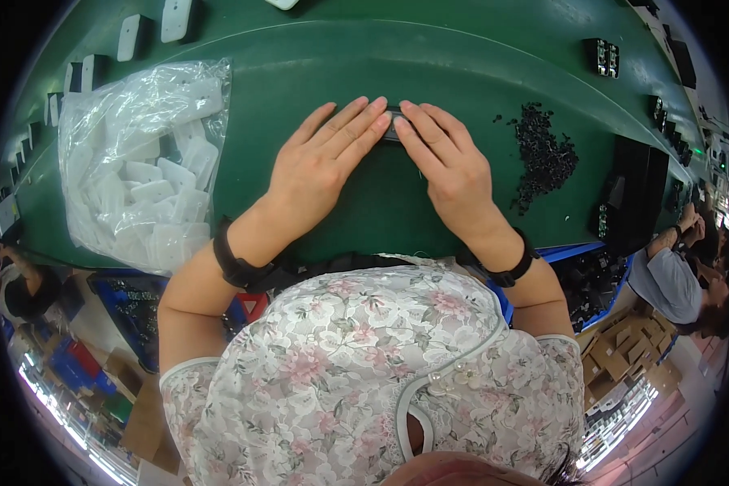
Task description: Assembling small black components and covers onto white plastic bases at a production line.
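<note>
**Both hands press on a small part at the middle of the green mat**

At the far left, white plastic pieces [130, 36] stand in a row along the curved edge of the green mat [462, 73]. Just inside them lies a clear bag [138, 162] full of flat white plastic covers, slumped on the mat and reaching to its near edge.

Right of the bag, the left hand [320, 166] lies flat, palm down, fingers straight and close together, pointing up and to the right. A black band [233, 261] sits on that wrist. The fingertips rest on a small dark part [392, 128], which lies on the mat at the centre, between the two hands and mostly covered by them; its shape cannot be made out.

The right hand [449, 166] mirrors the left: flat, palm down, fingers extended and pointing up and to the left, tips touching the same part and meeting the left fingertips. Neither hand is curled around anything. A black band [510, 271] is on this wrist too.

Further right, well apart from the hands, a loose pile of small black bits [543, 154] is scattered on the mat. Beyond it stands a black box [636, 194] at the mat's edge. At the far right another person [672, 275] in a grey top bends over their own work.
</note>
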The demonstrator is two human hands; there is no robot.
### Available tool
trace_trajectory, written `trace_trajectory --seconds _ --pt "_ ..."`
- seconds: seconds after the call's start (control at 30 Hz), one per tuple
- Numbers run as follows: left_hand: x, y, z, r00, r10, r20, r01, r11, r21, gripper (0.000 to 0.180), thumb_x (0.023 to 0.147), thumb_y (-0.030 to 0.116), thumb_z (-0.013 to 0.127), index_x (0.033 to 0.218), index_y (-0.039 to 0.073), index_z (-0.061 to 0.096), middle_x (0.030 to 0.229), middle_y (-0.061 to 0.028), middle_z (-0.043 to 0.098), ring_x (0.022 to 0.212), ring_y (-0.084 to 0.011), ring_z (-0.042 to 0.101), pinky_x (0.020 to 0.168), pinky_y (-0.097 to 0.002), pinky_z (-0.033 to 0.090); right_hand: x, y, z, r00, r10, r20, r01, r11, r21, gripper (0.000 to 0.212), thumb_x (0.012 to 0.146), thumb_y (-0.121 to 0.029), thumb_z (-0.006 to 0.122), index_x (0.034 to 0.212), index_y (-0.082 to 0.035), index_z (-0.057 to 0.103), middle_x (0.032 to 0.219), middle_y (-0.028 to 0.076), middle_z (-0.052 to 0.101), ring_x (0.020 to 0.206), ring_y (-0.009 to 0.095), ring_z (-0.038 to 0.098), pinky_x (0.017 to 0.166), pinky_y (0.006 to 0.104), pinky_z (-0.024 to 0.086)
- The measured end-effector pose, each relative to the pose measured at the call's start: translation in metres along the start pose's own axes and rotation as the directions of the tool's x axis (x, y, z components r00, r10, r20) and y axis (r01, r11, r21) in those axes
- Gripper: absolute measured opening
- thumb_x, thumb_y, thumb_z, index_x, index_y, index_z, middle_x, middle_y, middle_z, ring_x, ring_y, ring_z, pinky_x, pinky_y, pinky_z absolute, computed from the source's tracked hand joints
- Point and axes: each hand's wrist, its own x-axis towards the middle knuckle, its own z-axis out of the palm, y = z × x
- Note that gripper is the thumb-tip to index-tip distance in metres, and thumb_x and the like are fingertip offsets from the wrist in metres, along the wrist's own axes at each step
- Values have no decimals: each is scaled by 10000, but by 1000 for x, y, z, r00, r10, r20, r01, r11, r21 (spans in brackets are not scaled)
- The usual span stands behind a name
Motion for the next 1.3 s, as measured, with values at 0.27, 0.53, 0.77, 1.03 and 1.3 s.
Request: trace_trajectory --seconds 0.27,0.53,0.77,1.03,1.3 --pt "9 8 13 993 -73 -90 77 996 48 615 683 99 724 1256 13 517 1263 -114 560 1104 -256 575 918 -366 466 17 21 0 983 172 69 -186 915 357 365 752 52 580 1090 -65 655 1130 92 636 1002 263 597 828 319 520" --pt "64 -23 30 923 -254 -288 189 953 -236 298 835 201 651 1025 -24 605 844 -137 644 744 -230 635 663 -316 517 47 64 -5 893 444 70 -386 677 627 266 919 -177 594 1135 -26 631 1064 60 661 966 129 591 874 261 452" --pt "148 -85 32 736 -624 264 529 286 -799 348 946 221 545 1112 -85 564 804 -133 672 643 -115 619 587 -219 515 24 83 -47 804 554 -218 -453 807 380 276 884 -208 639 1114 -56 642 1063 57 649 909 126 592 823 255 455" --pt "155 -117 22 702 -618 355 689 462 -558 360 873 323 637 819 -31 599 669 -97 644 518 -113 550 465 -253 431 -53 93 -72 730 665 -158 -683 699 -211 299 750 -176 744 1013 -75 643 924 45 599 791 184 541 723 305 463" --pt "137 -93 24 676 -725 -136 702 689 -181 579 789 498 663 1047 0 516 875 -208 658 832 -362 643 675 -440 496 -62 105 -54 718 682 -143 -692 721 -35 80 811 -55 668 868 -15 630 745 46 530 611 130 471 603 255 415"
